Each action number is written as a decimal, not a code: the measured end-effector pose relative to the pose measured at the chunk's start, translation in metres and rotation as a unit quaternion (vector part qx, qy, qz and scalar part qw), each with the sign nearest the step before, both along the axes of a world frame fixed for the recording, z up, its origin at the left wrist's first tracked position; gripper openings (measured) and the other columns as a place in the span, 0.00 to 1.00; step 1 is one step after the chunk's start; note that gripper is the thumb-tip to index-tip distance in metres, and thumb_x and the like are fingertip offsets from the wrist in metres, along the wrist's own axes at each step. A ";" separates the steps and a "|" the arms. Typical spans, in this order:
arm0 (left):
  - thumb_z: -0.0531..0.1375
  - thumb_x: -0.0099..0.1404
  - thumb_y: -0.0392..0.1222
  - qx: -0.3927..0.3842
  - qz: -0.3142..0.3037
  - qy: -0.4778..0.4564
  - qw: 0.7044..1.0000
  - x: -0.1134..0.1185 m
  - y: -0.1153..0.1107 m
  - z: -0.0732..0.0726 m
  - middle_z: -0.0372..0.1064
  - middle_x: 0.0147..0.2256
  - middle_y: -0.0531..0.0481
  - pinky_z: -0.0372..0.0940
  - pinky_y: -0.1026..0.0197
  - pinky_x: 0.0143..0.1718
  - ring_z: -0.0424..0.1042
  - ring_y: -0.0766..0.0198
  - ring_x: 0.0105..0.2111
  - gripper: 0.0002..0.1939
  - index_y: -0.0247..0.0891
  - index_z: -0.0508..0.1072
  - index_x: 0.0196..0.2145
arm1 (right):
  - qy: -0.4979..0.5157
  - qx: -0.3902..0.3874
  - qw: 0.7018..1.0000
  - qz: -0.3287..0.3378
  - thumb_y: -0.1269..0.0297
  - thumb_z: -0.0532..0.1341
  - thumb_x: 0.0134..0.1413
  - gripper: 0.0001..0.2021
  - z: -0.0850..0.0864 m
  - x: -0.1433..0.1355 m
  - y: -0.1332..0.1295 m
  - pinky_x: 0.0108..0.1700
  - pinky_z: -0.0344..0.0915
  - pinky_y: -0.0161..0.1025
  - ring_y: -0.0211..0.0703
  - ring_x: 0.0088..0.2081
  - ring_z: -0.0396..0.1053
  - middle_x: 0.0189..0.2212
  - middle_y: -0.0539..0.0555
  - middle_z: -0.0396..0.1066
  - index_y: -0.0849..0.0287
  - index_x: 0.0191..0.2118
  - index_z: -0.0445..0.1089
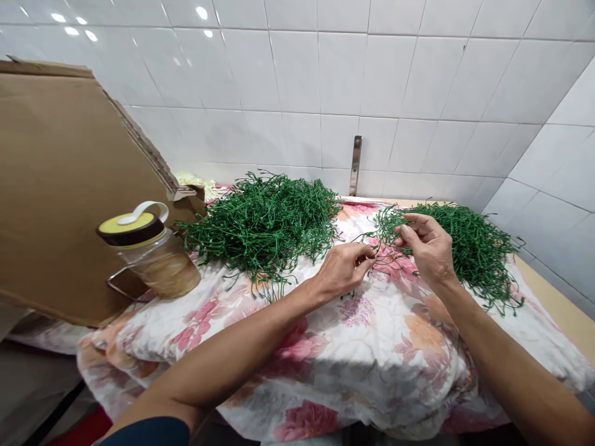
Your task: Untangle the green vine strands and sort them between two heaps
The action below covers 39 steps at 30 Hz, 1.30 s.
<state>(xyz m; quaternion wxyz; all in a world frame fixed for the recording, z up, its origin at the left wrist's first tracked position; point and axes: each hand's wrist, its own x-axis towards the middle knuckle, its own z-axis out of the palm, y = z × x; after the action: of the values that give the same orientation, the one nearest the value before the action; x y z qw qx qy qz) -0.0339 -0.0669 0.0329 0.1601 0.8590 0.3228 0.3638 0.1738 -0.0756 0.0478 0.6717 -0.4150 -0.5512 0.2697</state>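
Observation:
Two heaps of thin green plastic stems lie on a floral cloth: a large left heap point(272, 223) and a right heap point(478, 248). Between them, my left hand point(346, 267) is closed in a pinch on a dark green stem near its fingertips. My right hand point(427, 244) is raised in front of the right heap's near-left edge, thumb and index finger brought together by thin green stems; its fingers are curled. The stem ends between the two hands are too fine to follow clearly.
A clear bottle point(167, 266) with a yellow-and-black lid stands at the left, beside a large cardboard box point(69, 186). Floral cloth point(362, 365) covers the table. Behind are white tiles and a metal strip point(356, 166). Pale pieces point(198, 181) lie behind the left heap.

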 end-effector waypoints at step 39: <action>0.56 0.73 0.38 0.306 0.061 0.057 0.948 -0.001 -0.015 0.013 0.73 0.34 0.44 0.61 0.55 0.40 0.65 0.58 0.36 0.09 0.35 0.74 0.36 | -0.081 0.037 0.993 -0.072 0.58 0.66 0.59 0.13 -0.004 0.001 0.003 0.28 0.72 0.38 0.40 0.26 0.73 0.31 0.52 0.77 0.57 0.47 0.72</action>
<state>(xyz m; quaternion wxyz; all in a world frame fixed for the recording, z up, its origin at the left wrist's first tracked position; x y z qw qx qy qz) -0.0350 -0.0815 0.0457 -0.1514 0.8648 0.2563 0.4043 0.1746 -0.0725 0.0433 0.6572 -0.4487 -0.5824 0.1658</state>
